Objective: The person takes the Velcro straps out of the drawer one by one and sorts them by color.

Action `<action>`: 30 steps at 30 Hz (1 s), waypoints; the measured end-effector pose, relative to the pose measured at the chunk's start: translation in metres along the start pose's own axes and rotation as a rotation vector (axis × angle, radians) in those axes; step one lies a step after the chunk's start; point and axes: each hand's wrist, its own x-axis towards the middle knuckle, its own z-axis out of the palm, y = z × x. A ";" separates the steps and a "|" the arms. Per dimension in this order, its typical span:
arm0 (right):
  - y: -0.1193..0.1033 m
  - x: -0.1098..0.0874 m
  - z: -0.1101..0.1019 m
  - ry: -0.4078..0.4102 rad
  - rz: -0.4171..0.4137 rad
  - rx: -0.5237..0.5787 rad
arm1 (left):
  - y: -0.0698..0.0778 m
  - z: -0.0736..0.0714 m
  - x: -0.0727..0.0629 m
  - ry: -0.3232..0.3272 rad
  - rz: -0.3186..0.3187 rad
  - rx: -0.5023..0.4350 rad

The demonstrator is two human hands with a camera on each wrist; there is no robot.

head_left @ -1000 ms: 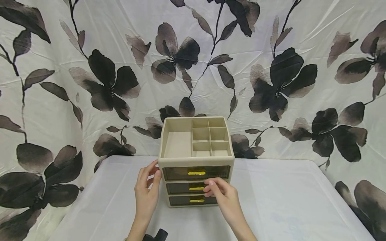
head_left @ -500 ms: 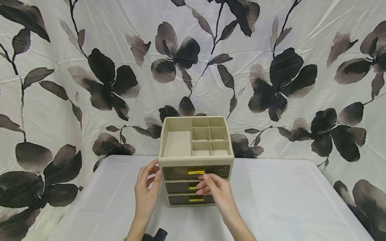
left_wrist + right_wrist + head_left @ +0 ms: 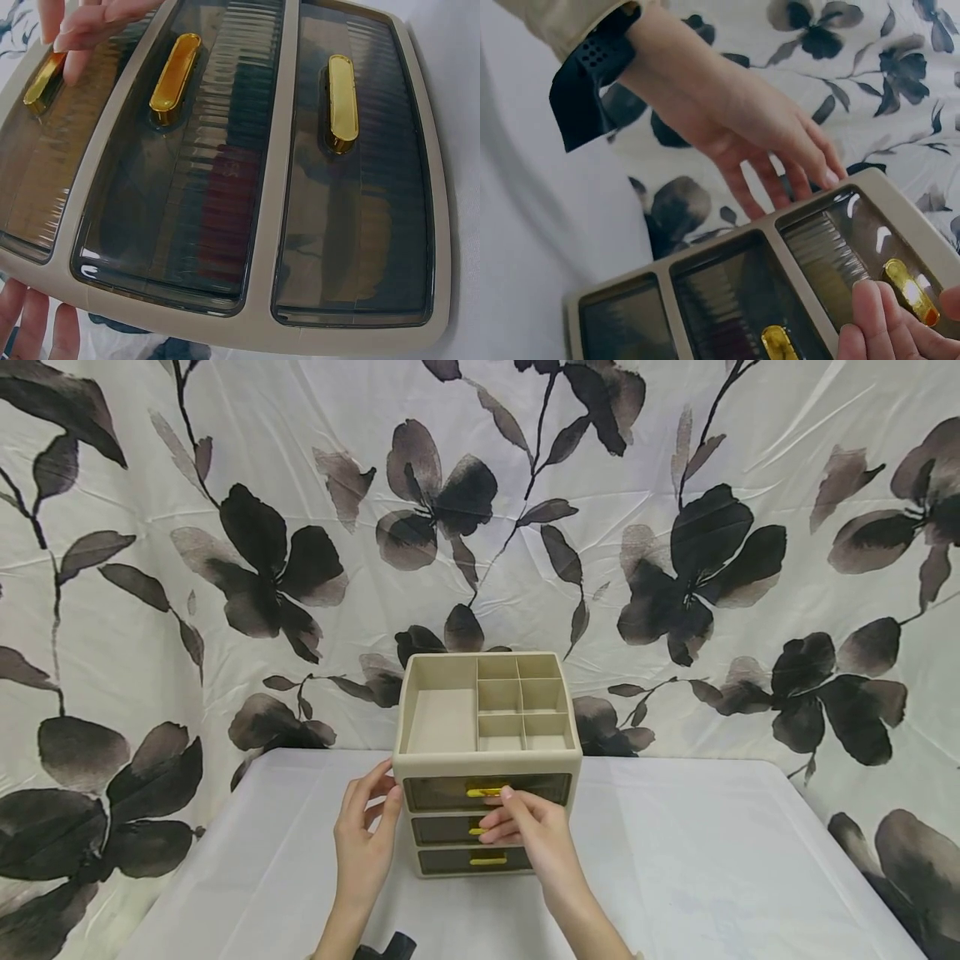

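A cream desktop organizer [image 3: 487, 760] stands on the white-covered table, with three dark see-through drawers below a divided top tray. Each drawer has a gold handle. My right hand [image 3: 536, 831] is at the top drawer [image 3: 442, 792], thumb and fingers pinching the right end of its gold handle [image 3: 480, 792]. That drawer looks flush with the frame. In the right wrist view the same handle [image 3: 911, 292] lies between thumb and fingers. My left hand [image 3: 366, 818] rests its extended fingers against the organizer's left side; its fingertips [image 3: 64, 330] show beside the frame in the left wrist view.
The middle drawer [image 3: 180, 172] and bottom drawer [image 3: 360, 187] show coloured contents dimly through their fronts. A black object [image 3: 397, 946] lies at the front edge of view, near the left forearm. A floral cloth [image 3: 300, 485] hangs behind the table [image 3: 712, 860].
My right hand has moved left and slightly up across the drawer fronts to the top drawer's handle. The left hand and the organizer have stayed in place.
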 end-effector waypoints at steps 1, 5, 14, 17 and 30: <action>0.000 0.000 0.000 0.004 0.004 0.005 | 0.000 0.000 0.000 0.001 0.002 0.000; 0.001 0.001 0.001 0.017 0.020 0.031 | 0.000 -0.001 0.000 0.000 0.001 -0.002; 0.002 0.002 0.003 0.022 0.044 0.081 | 0.002 -0.001 0.001 -0.008 -0.032 0.000; 0.002 0.001 0.003 0.022 0.049 0.098 | 0.002 -0.001 0.000 -0.007 -0.032 -0.005; 0.004 -0.002 0.000 0.008 0.059 0.091 | 0.000 -0.005 0.003 -0.028 -0.003 -0.039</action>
